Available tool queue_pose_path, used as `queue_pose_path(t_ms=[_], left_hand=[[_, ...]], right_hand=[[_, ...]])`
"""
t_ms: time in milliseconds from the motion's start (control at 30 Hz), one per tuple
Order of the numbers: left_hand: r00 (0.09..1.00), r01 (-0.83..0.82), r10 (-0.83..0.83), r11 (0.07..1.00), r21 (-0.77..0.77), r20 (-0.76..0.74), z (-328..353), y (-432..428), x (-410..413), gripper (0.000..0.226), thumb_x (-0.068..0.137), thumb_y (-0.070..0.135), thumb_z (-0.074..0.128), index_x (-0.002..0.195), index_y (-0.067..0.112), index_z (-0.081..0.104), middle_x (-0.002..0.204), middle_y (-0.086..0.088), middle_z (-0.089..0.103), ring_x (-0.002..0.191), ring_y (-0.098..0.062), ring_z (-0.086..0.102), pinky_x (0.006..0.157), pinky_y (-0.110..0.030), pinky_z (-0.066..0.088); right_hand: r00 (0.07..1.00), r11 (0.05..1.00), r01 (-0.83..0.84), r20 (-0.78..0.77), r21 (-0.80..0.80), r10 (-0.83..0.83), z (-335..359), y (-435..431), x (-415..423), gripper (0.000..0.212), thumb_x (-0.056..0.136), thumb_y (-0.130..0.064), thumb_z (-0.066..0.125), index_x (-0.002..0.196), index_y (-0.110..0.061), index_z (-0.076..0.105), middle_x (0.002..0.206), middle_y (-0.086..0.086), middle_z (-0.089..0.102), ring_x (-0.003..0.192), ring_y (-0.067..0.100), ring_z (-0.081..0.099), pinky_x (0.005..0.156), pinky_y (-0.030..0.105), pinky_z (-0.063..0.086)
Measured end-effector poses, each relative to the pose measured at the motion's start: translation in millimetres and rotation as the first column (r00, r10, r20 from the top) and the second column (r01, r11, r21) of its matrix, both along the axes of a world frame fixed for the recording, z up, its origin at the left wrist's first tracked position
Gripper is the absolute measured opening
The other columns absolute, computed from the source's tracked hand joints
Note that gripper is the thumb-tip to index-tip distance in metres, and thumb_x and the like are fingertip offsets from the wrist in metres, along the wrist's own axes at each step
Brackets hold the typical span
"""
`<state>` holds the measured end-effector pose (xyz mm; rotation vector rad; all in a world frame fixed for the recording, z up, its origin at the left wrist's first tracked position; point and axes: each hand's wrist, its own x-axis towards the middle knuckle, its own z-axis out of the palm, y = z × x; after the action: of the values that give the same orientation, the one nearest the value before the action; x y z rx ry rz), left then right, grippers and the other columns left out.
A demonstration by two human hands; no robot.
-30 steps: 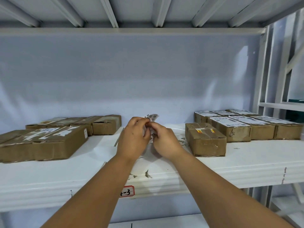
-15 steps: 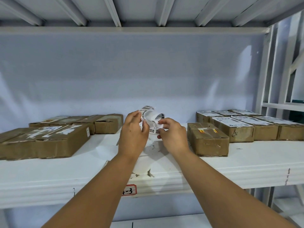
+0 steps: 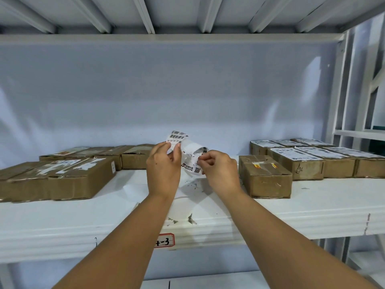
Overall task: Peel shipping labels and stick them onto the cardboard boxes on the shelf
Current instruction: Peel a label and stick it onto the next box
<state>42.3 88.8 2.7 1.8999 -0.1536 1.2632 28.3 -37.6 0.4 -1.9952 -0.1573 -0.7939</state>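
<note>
light: even, bright, cool | shadows: soft | focus: sharp | edges: wide-angle bowing

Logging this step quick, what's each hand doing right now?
Left hand: pinches the top of the label.
Right hand: pinches its lower edge.

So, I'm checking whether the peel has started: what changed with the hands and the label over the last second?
The left hand and right hand drew apart, opening out the white printed shipping label, which now curls up between them instead of hiding behind the hands. Both hands still pinch it. The brown cardboard boxes and white metal shelf stayed put.
</note>
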Motion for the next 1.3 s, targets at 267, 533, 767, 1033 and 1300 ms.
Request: queue_pose_path(t_ms=[267,533,767,1033,1300], left_hand=[[0.992,0.023,-0.024,1.000,-0.011,-0.126,-0.7,3.3,-0.2,0.020,0.084,0.001,0.056,0.093,0.006,0.073,0.098,-0.010,0.068,0.083,-0.018,0.062,0.068,-0.007,0.030],[0.969,0.176,-0.121,0.949,0.261,-0.216,-1.8,-6.3,-11.3,0.023,0.091,0.007,0.049,0.089,0.005,0.071,0.083,-0.011,0.060,0.076,-0.020,0.051,0.076,-0.022,0.039],[0.943,0.192,-0.147,0.973,0.127,-0.300,-0.5,-5.7,-10.1,0.022,0.090,0.018,0.053,0.078,0.014,0.071,0.061,-0.005,0.062,0.053,-0.019,0.047,0.056,-0.026,0.038],[0.944,0.167,-0.164,0.986,-0.013,-0.288,0.0,-0.7,-4.4,0.028,0.093,0.002,0.049,0.106,0.013,0.072,0.102,-0.007,0.071,0.093,-0.021,0.063,0.065,-0.015,0.035],[0.953,0.122,-0.134,0.991,-0.057,-0.274,1.1,-0.4,-2.6,0.027,0.094,0.003,0.049,0.107,0.012,0.071,0.107,-0.005,0.070,0.098,-0.020,0.062,0.075,-0.017,0.040]], right_hand=[[0.995,0.987,-0.012,0.094,-0.160,0.027,-5.0,3.2,4.5,0.026,0.090,-0.001,0.047,0.094,-0.016,0.069,0.096,0.006,0.062,0.083,0.014,0.054,0.066,0.009,0.030],[0.997,0.973,-0.004,0.073,-0.229,0.021,-3.7,2.9,0.5,0.034,0.087,0.007,0.045,0.100,-0.008,0.072,0.106,0.007,0.069,0.101,0.020,0.060,0.072,0.004,0.030],[0.999,0.977,0.012,0.035,-0.215,-0.005,-0.3,2.4,-3.3,0.026,0.088,-0.005,0.052,0.101,-0.012,0.074,0.101,0.005,0.072,0.093,0.019,0.061,0.067,0.007,0.029],[0.998,0.973,0.062,0.030,-0.221,-0.057,-2.2,2.0,1.0,0.033,0.087,0.004,0.047,0.096,-0.011,0.074,0.103,0.002,0.072,0.098,0.018,0.063,0.075,0.008,0.034],[0.990,0.960,0.126,0.100,-0.251,-0.104,-6.0,3.6,6.4,0.036,0.083,0.010,0.044,0.094,-0.009,0.072,0.103,0.008,0.069,0.098,0.023,0.062,0.084,0.024,0.044]])
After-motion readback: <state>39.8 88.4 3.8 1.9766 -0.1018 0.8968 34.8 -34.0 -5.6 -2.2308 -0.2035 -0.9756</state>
